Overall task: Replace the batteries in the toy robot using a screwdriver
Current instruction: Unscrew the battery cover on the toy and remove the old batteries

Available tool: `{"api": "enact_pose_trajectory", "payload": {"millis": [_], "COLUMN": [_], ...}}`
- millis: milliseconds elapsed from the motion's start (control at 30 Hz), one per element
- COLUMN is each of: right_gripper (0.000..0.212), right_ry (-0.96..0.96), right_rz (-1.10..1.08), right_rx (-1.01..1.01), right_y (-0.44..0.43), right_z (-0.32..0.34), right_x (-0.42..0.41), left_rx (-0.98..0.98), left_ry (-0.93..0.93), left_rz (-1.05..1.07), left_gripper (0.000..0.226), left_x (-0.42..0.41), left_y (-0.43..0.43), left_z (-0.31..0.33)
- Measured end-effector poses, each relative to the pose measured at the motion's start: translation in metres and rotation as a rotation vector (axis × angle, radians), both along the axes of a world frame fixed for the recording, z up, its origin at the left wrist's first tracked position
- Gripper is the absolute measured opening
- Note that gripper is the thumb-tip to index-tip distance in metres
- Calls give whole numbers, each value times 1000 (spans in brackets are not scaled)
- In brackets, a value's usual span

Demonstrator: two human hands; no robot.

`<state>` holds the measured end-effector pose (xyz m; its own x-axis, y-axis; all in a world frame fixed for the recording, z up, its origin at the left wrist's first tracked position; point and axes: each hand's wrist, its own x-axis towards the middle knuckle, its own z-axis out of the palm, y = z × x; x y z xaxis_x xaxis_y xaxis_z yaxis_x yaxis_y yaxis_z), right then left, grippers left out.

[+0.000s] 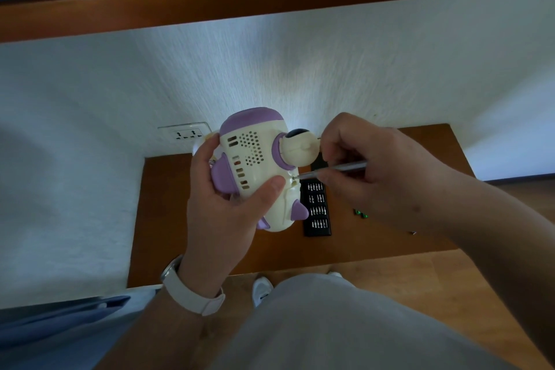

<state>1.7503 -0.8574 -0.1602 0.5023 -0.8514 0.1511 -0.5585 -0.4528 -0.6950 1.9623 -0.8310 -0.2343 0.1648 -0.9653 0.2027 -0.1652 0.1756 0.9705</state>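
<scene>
Wooden table (168, 219): lies below both hands. Left hand (228, 213): enters from 7 o'clock and grips the toy robot (255, 159) at frame centre, thumb on its vented cream back; fingers mostly hidden behind it. Right hand (369, 171): enters from 4 o'clock and pinches the screwdriver (339, 170), tip at a recess in the robot. Bit case (319, 213): on the table, partly covered by the robot. Green items (360, 213) at 3 o'clock of the case: too small to identify.

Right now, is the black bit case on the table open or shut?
Open: the bit case lies flat on the table, with rows of metal bits showing.
</scene>
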Motion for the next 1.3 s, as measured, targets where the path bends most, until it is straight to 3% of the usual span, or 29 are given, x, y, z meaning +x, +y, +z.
{"api": "enact_pose_trajectory", "payload": {"millis": [367, 667, 767, 900, 1133, 1300], "right_gripper": [11, 25, 14, 17, 4, 22], "right_ry": [20, 13, -13, -46, -45, -21], "right_rz": [-71, -31, -69, -139, -95, -58], "right_rx": [-93, -10, -7, -62, -87, -43], "right_y": [7, 10, 11, 10, 8, 7], "right_z": [-2, -2, -4, -5, -4, -1], "right_x": [2, -3, -2, -3, -8, -12], "left_rx": [8, 24, 11, 18, 38, 33], "left_ry": [8, 11, 6, 14, 33, 25], "left_rz": [-15, -1, -9, -35, -44, -34], "left_gripper": [72, 75, 76, 75, 74, 72], "left_x": [-3, 0, 1, -1, -8, -9], "left_y": [5, 3, 1, 1, 0, -2], "left_z": [1, -1, 0, 2, 2, 3]}}
